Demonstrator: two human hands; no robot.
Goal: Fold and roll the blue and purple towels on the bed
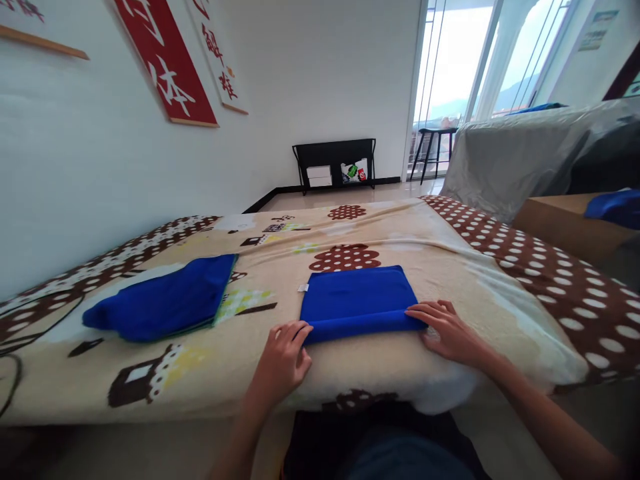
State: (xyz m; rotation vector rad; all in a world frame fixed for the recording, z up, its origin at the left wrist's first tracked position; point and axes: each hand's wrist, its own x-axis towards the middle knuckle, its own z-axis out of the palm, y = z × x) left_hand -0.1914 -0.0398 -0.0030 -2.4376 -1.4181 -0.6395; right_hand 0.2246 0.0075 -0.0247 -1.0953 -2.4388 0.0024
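Note:
A blue cloth (357, 293) lies on the patterned blanket in front of me, its near edge turned over into a roll. A small white label sticks out from its left side. My left hand (287, 353) pinches the left end of the roll, fingertips on top and thumb low at the near side. At the opposite end, my right hand (445, 330) has its fingers curled over the roll with the thumb below. Further left rests a second blue cloth (170, 300) with a green edge, loosely spread and touched by neither hand.
The cream and brown polka-dot blanket (280, 267) covers the low surface. A dark cord loops at the far left. To the right are a cardboard box (555, 217) with blue cloth on it and plastic-covered furniture (520, 143). A black rack (335, 157) stands by the back wall.

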